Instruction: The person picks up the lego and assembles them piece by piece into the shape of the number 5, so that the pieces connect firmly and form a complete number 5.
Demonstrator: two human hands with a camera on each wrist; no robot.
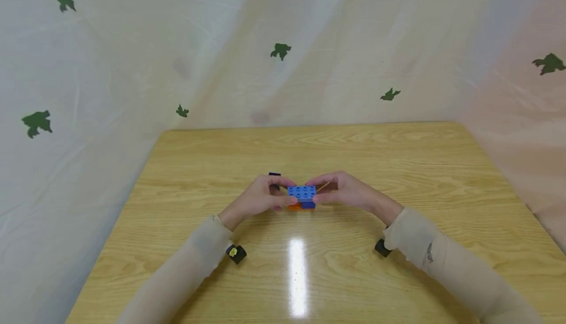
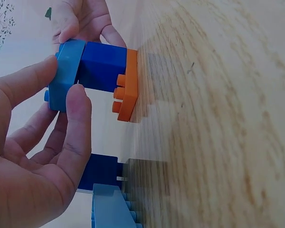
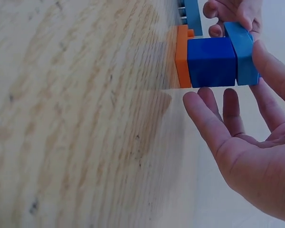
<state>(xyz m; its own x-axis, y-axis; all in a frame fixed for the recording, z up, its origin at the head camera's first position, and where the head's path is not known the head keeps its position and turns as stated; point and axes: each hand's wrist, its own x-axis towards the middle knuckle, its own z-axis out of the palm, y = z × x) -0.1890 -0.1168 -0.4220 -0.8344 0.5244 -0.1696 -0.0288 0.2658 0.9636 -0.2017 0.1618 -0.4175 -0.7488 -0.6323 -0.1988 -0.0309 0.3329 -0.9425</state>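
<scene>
A light blue building brick (image 1: 301, 192) with studs on top lies across a dark blue block (image 1: 308, 205), which stands on one end of a flat orange brick (image 2: 128, 90) on the table. In the left wrist view the light blue brick tilts slightly, a thin gap showing against the block. My left hand (image 1: 256, 197) pinches its left end between thumb and fingers. At the opposite end, my right hand (image 1: 349, 192) holds the brick with thumb and fingertips, other fingers loosely curled below beside the block (image 3: 211, 61).
Close behind my left hand stand another dark blue block (image 2: 100, 171) and a second light blue brick (image 2: 109, 206), studs facing the table. The wooden table (image 1: 376, 284) runs back to a hanging cloth (image 1: 327, 68) with leaf and bird prints.
</scene>
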